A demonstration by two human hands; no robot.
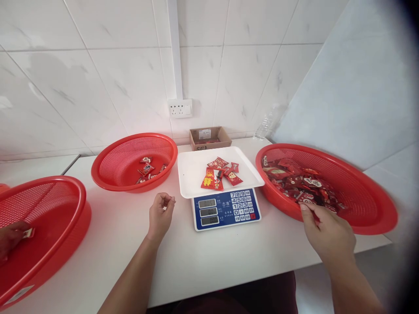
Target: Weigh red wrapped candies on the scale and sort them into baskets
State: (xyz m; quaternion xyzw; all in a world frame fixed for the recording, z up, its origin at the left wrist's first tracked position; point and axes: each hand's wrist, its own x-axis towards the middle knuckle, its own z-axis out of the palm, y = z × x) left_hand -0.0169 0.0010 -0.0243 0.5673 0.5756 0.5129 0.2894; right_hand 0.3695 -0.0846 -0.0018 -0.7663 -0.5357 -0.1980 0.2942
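Observation:
My left hand (161, 213) hovers over the white table, left of a digital scale (225, 209), with its fingers curled in and nothing visible in them. At the near rim of the right red basket (369, 218), my right hand (327, 231) has thumb and fingers drawn together beside a red snack packet (307, 197). Whether that packet is in its grip is hidden. Several red snack packets (212, 179) of differing sizes lie on the scale's white tray (190, 174). The right basket holds a heap of similar packets (294, 181).
Behind my left hand stands another red basket (109, 170) with several small packets. At far left, another person's hand (13, 237) holds a small packet inside a red basket (72, 209). A cardboard box (211, 137) and clear plastic bottle (264, 126) stand by the tiled wall.

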